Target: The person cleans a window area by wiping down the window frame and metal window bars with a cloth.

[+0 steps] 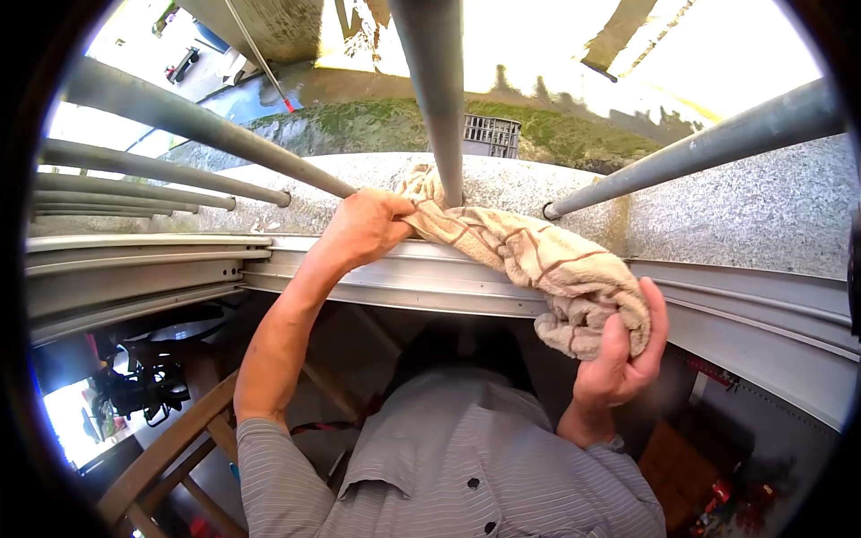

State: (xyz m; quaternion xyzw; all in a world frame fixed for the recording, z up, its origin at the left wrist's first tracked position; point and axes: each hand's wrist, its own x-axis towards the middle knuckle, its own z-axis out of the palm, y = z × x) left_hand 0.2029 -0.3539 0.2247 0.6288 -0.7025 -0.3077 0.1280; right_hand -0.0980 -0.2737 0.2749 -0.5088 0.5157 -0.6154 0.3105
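Observation:
A beige towel [511,247] with brown stripes stretches, twisted and bunched, across the window sill. Near its left end it lies against the foot of the middle metal bar [435,99], and part of it shows on the bar's left side. My left hand [366,226] is closed on that end, just left of the bar; its fingertips are partly hidden. On the right, my right hand [623,359] grips the thick, folded end between thumb and fingers. Under the towel runs the silver window track [395,278].
More metal bars stand left [215,134] and right [700,148] on the speckled stone ledge [735,215]. Outside are mossy ground [359,125] and a grey plastic crate [491,136]. A wooden chair [179,448] stands indoors at lower left.

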